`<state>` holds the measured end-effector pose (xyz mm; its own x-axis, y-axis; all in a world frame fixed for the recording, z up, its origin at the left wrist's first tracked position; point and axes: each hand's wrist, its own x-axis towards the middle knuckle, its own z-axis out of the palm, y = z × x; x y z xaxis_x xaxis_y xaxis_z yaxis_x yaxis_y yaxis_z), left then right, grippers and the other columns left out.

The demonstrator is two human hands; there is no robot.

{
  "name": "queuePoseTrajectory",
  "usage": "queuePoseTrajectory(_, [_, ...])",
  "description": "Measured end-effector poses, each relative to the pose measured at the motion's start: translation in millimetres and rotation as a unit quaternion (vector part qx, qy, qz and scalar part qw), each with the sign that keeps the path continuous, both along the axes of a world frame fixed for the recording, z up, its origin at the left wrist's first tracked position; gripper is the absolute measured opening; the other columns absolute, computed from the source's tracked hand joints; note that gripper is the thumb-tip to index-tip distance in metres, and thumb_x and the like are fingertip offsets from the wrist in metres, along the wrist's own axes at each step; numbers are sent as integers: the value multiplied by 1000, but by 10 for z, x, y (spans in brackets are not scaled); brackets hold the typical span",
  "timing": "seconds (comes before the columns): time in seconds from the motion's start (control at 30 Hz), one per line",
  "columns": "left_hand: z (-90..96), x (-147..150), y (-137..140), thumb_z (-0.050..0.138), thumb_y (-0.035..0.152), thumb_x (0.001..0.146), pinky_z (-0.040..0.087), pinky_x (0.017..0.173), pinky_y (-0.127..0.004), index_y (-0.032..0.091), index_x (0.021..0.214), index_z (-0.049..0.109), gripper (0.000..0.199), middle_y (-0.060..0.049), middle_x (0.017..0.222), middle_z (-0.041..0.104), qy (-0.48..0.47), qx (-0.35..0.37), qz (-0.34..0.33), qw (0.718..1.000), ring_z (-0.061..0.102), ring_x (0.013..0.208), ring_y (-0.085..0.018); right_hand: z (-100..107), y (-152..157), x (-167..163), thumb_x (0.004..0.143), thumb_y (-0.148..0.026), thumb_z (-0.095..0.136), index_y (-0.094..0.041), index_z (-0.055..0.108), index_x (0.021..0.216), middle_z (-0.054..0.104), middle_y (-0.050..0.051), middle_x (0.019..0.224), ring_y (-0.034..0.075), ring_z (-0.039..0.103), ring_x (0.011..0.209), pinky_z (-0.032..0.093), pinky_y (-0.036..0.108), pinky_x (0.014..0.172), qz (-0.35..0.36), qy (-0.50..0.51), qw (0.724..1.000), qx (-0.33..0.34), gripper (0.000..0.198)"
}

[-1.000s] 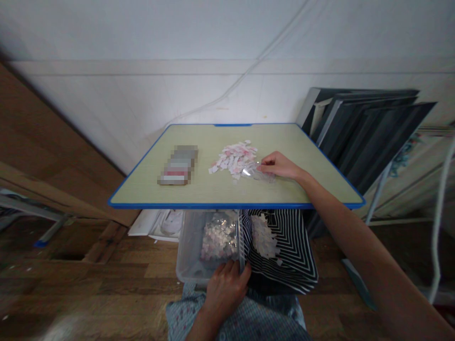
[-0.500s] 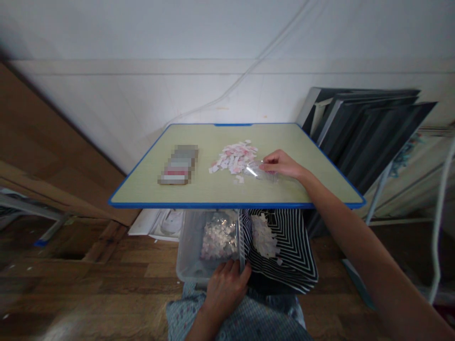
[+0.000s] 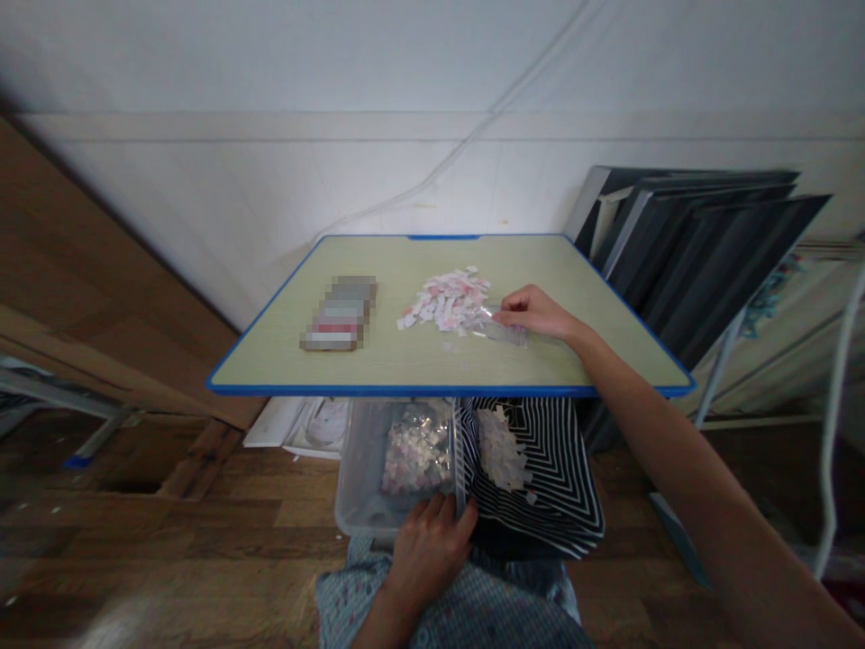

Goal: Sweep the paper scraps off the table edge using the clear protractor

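Observation:
My right hand [image 3: 535,311] is closed in a pinch on a clear plastic bag [image 3: 504,332] at the right of a pile of small white and pink paper pieces [image 3: 446,299]. The bag's left end touches the pile's edge. Below the table, my left hand [image 3: 432,545] has its fingers wrapped over the near right rim of a translucent plastic bin [image 3: 358,505]. Inside that bin lies a clear bag of pale pieces [image 3: 417,449]. Right beside it, a black-and-white striped container [image 3: 560,469] holds white pieces [image 3: 501,449].
The light table [image 3: 270,361] has a blue edge and stands against a white wall. A blurred-out rectangular object [image 3: 341,315] lies on its left part. Dark panels [image 3: 703,225] lean at the right. Cardboard [image 3: 101,270] stands at the left, and white papers [image 3: 297,428] lie underneath.
The few loose white pieces in front of the pile no longer show on the table. The bag's left end has shifted slightly; my left hand stays on the bin rim.

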<state>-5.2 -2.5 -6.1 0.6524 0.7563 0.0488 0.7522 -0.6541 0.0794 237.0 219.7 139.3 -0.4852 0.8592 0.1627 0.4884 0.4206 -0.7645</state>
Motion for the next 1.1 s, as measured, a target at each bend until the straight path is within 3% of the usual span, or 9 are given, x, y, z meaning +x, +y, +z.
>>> queuePoseTrajectory(0.67, [-41,-22,-11,56,20,80,50,67,-32,21,117,52,37,-6,87,62,-4,-3,-1,1000,59,81,-21,60,-8,36,71,-36,60,-16,45,44,39,-5,40,6,32,42,21,23,43,29,-19,998,-49,37])
queuePoseTrajectory(0.87, [-15,-9,-2,57,22,80,51,66,-32,20,116,52,37,-6,85,63,5,9,1,1000,59,79,-21,160,-53,162,67,-31,59,-18,40,40,31,-6,39,5,26,40,16,24,42,42,-15,997,-64,36])
queuePoseTrajectory(1.1, [-16,-7,-10,58,20,80,51,65,-31,21,115,53,35,-5,86,63,-1,14,2,1000,59,78,-20,184,-58,281,70,-36,61,-17,44,43,35,-6,41,6,29,41,17,24,42,72,-35,991,-111,36])
